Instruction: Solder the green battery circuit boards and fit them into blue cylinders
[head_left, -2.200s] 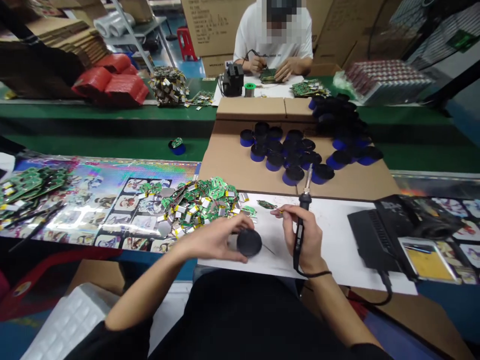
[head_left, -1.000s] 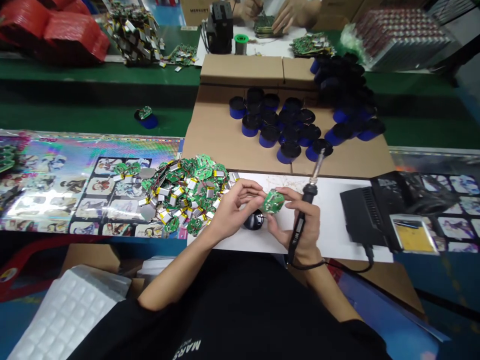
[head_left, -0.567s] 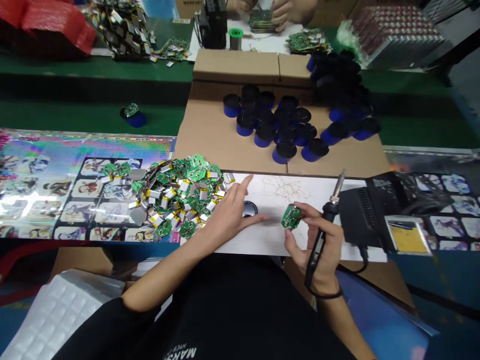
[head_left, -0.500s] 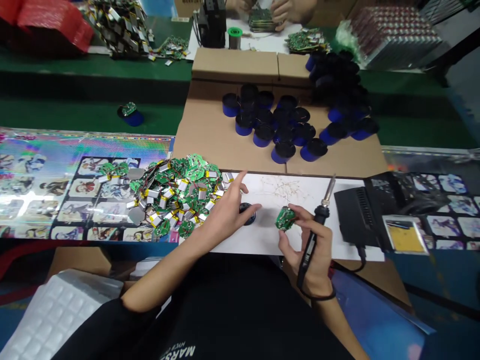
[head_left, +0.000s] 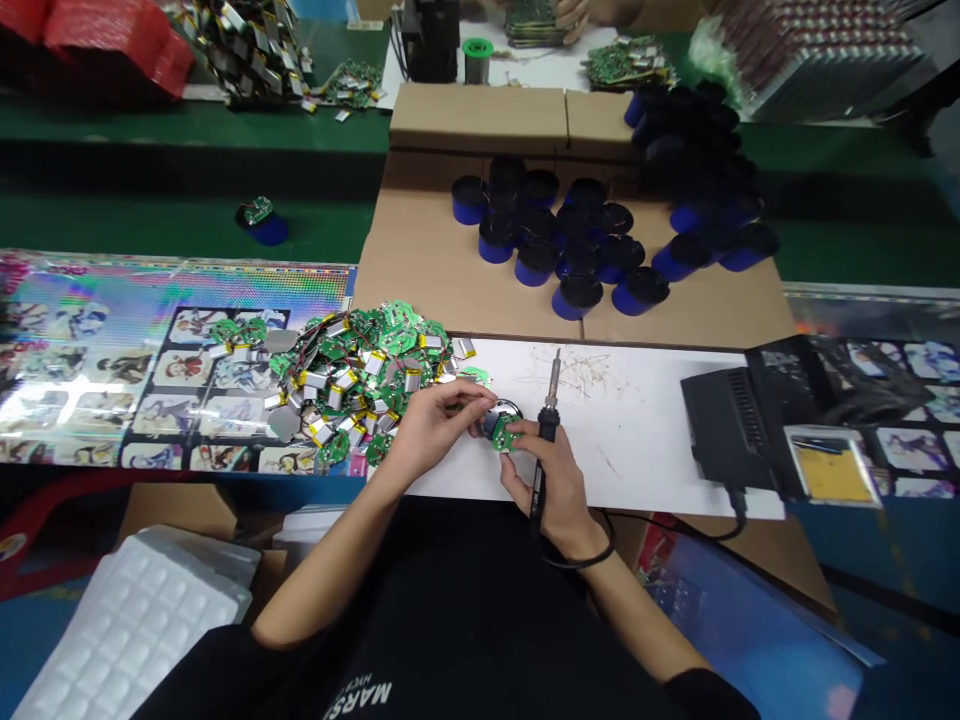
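My right hand (head_left: pixel 559 490) grips a soldering iron (head_left: pixel 545 430), its metal tip pointing away from me. The thumb and fingers of that same hand also hold a small green circuit board (head_left: pixel 504 432). Close against the board's left side, my left hand (head_left: pixel 439 425) is closed in a pinch; what lies between its fingertips is too small to make out. A black round part (head_left: pixel 510 408) shows partly behind the board, at the left fingertips. Left of my hands lies a heap of green circuit boards with silver batteries (head_left: pixel 367 375).
Blue-and-black round housings (head_left: pixel 577 295) stand on cardboard (head_left: pixel 420 270) behind the white work surface (head_left: pixel 637 420). A black soldering station (head_left: pixel 720 425) sits at right, beside a yellow sponge tray (head_left: pixel 832 465). Wire scraps (head_left: pixel 585 370) lie ahead. Another person's hand (head_left: pixel 571 18) is across the bench.
My right hand has moved left with the soldering iron and circuit board, bringing the board to the black round part. The left hand's spread fingers have closed into a pinch there.
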